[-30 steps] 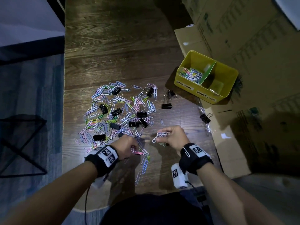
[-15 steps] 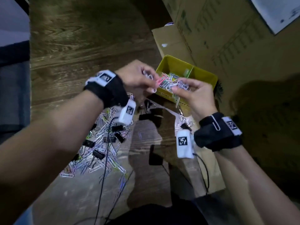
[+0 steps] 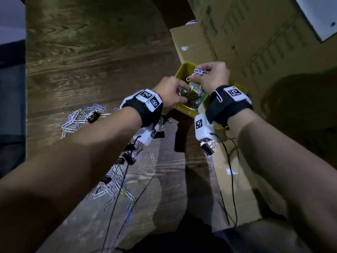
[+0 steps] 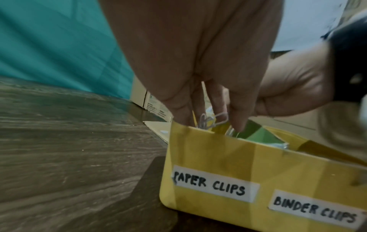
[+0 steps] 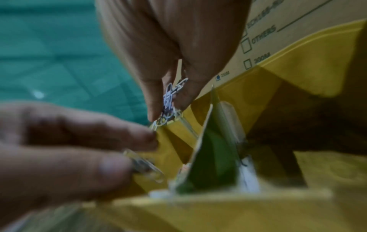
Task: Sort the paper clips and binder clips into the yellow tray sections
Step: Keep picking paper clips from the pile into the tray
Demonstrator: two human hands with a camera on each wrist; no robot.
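Observation:
The yellow tray [image 3: 182,69] has a green divider [image 4: 258,135] and the labels "PAPER CLIPS" [image 4: 210,186] and "BINDER CLIPS" [image 4: 313,210]. Both hands hover over its paper clip section. My left hand [image 3: 182,92] pinches a few paper clips [image 4: 214,120] just above the tray's near wall. My right hand [image 3: 198,73], a little higher and farther back, pinches a bunch of white paper clips [image 3: 200,72], which also show in the right wrist view as a pinched bunch [image 5: 170,97]. More paper clips lie inside that section [image 3: 195,95]. The binder clip section is hidden behind my right wrist.
A loose pile of paper clips [image 3: 80,115] with black binder clips [image 3: 129,158] is spread on the wooden table under my left forearm. One binder clip [image 3: 207,149] lies near the tray. Cardboard boxes [image 3: 255,42] stand behind and right of the tray. Thin cables [image 3: 229,170] hang from my wrists.
Both hands lifted from the pile with paper clips and moved up and right to the yellow tray. They now sit closer together over its paper clip section.

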